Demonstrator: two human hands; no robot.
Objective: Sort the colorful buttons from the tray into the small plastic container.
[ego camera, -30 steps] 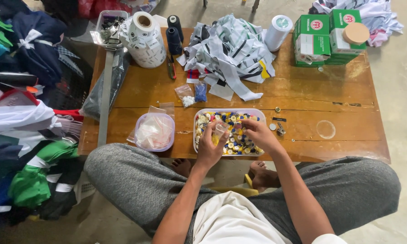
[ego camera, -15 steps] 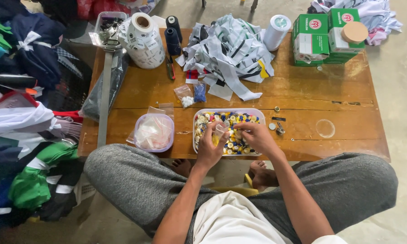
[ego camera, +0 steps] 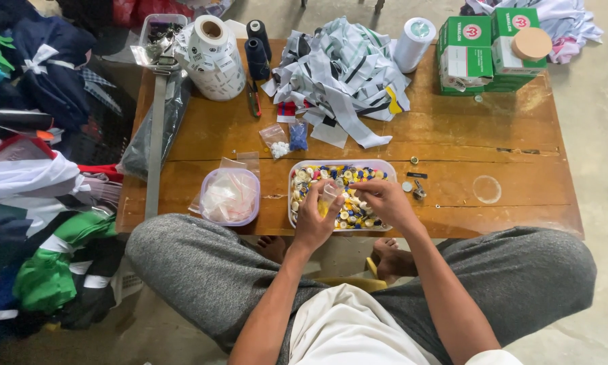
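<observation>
A clear rectangular tray (ego camera: 386,164) full of mixed coloured buttons sits at the near edge of the low wooden table (ego camera: 452,142). My left hand (ego camera: 313,220) holds a small clear plastic bag (ego camera: 328,197) with some yellow buttons in it over the tray. My right hand (ego camera: 383,201) hovers over the tray just right of the bag, fingers pinched together near the bag's mouth; whether a button is between them I cannot tell. My knees in grey trousers frame the table's near side.
A round tub (ego camera: 229,196) of clear bags stands left of the tray. Two small button bags (ego camera: 285,140), a heap of fabric strips (ego camera: 348,74), a label roll (ego camera: 216,57), dark thread cones (ego camera: 257,57), green boxes (ego camera: 483,51) lie farther back. Clothes (ego camera: 34,176) pile up at left.
Both hands stay over the button tray; the right hand's fingers have shifted slightly toward the bag. Nothing else has moved.
</observation>
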